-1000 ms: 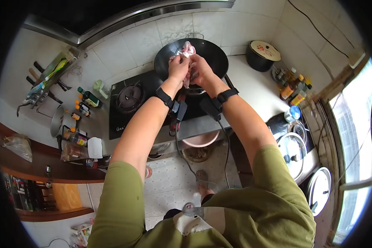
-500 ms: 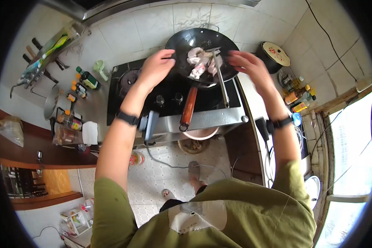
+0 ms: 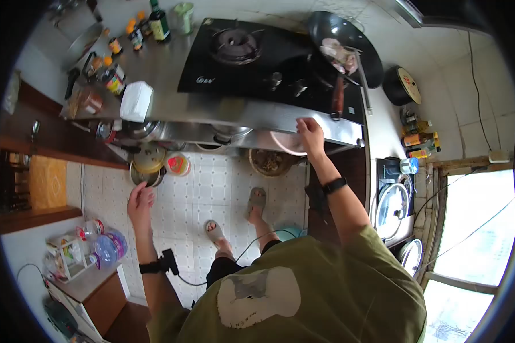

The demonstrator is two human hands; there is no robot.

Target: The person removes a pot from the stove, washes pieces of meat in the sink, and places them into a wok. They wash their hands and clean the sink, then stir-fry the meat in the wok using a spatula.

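My left hand hangs low over the floor at the left, fingers loosely bent, with nothing in it. Nearest below it in view is a lidded pot on the floor. My right hand is in front of the stove's steel front edge, its fingers loosely curled and holding nothing I can see. Beyond it, a black wok rests on the right burner, its wooden handle pointing toward me. Pieces of pale meat lie in the wok, and metal tongs lean over its right rim.
The left burner has no pan on it. Sauce bottles and a white paper packet stand on the left counter. A bowl of scraps and a red-lidded jar are on the floor. A glass lid lies at right.
Both hands have drawn back from beside the wok, the left one down to the left, the right one to the stove's front. The view has turned, so the stove sits higher.
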